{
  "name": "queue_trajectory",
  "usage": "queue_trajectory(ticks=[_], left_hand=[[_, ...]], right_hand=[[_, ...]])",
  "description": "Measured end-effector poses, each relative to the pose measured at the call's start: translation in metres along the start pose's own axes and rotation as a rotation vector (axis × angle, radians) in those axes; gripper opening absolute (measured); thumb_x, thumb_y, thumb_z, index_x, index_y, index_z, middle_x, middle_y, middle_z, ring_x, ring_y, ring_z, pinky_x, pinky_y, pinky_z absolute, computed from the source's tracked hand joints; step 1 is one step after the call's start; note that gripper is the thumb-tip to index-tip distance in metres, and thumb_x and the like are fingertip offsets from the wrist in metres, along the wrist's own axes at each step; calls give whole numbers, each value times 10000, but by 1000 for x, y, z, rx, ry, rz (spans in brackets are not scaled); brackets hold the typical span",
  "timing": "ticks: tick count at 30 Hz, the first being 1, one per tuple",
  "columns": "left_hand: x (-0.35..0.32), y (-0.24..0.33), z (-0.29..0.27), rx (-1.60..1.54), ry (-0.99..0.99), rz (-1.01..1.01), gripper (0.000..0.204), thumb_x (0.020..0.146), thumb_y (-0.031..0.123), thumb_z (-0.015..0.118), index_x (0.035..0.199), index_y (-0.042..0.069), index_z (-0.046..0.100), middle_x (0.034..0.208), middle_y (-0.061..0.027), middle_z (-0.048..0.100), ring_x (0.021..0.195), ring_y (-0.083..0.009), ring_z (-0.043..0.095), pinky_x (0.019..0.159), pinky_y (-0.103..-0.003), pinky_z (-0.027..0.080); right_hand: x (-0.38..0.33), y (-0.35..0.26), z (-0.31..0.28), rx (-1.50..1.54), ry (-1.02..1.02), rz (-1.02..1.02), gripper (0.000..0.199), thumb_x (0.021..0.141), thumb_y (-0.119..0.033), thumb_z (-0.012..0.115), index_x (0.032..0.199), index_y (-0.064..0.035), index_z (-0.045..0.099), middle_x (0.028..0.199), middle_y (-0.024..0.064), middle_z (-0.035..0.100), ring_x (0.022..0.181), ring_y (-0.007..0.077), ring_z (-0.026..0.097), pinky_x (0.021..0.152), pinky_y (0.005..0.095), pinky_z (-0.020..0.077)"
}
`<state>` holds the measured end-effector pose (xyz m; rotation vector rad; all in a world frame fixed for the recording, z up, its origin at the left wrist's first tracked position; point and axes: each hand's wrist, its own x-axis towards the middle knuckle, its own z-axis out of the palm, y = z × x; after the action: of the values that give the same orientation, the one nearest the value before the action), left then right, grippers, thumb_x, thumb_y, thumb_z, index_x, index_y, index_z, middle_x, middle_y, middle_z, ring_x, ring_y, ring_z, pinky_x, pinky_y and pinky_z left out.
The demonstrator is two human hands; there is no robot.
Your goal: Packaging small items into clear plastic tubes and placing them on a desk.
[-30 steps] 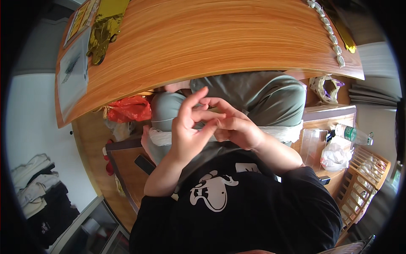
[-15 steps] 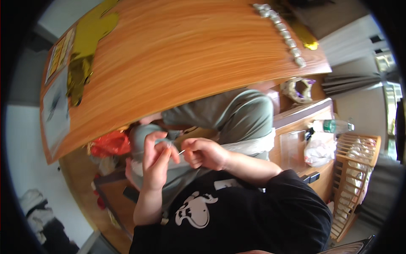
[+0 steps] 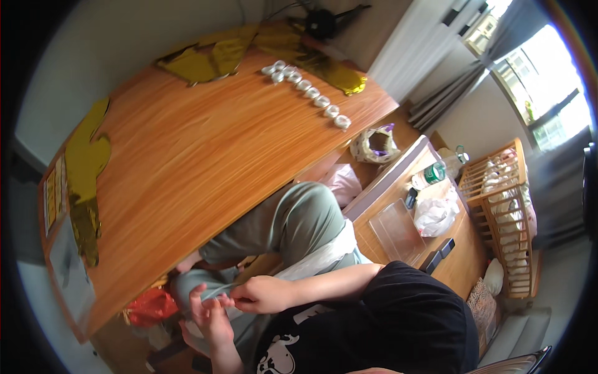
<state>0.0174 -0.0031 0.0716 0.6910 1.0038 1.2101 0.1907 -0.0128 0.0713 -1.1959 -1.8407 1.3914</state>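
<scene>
Pinching something small between fingertips of my left hand (image 3: 208,315) and right hand (image 3: 265,294), low over lap beside orange wooden table (image 3: 205,149); item too small to identify. Woven basket (image 3: 374,144) holds purple object. Clear plastic tray (image 3: 397,232) on side bench, contents unclear. Red bag (image 3: 149,306) partly hidden under table edge.

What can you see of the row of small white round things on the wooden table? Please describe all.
The row of small white rings has about ten pieces that look like small tape rolls, each with a hole in the middle. They lie flat, closely side by side, in a slightly curved line on the far part of the wooden table, between crumpled gold foil pieces. Neither hand touches them.
</scene>
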Motion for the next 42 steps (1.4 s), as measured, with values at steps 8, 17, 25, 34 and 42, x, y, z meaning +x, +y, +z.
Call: queue_trajectory(ticks=[8,17,25,34,42], left_hand=[[20,-34,-27,790,-405,675,548,980,291,465,1376,-46,291,1174,-235,546,1029,-307,567,942,-414,411],[23,-29,-32,760,-573,641,809,961,509,423,1461,-38,97,1326,-294,415,1178,-394,517,1053,-467,335],[-6,3,-15,630,-417,243,877,944,556,433,1483,-37,76,841,-106,627,997,-181,587,1049,-431,325],[-9,-6,2,269,-405,593,851,960,591,312,1481,-44,87,1081,-180,573,969,-239,549,986,-400,371],[6,-20,11,677,-187,832,828,953,618,297,1430,-57,245,686,-52,541,739,-172,524,958,-360,380]], right_hand=[[5,30,11,595,-40,101,144,907,-183,519,824,-73,560,662,-47,477,608,58,439,552,233,359],[5,40,-2,889,-130,9,218,963,-198,480,774,-90,482,635,-65,402,552,47,380,499,214,289],[7,28,-16,1026,-157,46,172,931,-189,500,816,-63,521,637,-42,467,558,52,431,514,218,343],[3,24,-4,1017,-275,49,128,924,-161,515,826,-82,494,655,-59,440,570,39,404,524,211,312],[4,23,-5,927,-322,-8,161,932,-196,517,847,-69,564,648,-73,435,554,37,383,507,211,289]])
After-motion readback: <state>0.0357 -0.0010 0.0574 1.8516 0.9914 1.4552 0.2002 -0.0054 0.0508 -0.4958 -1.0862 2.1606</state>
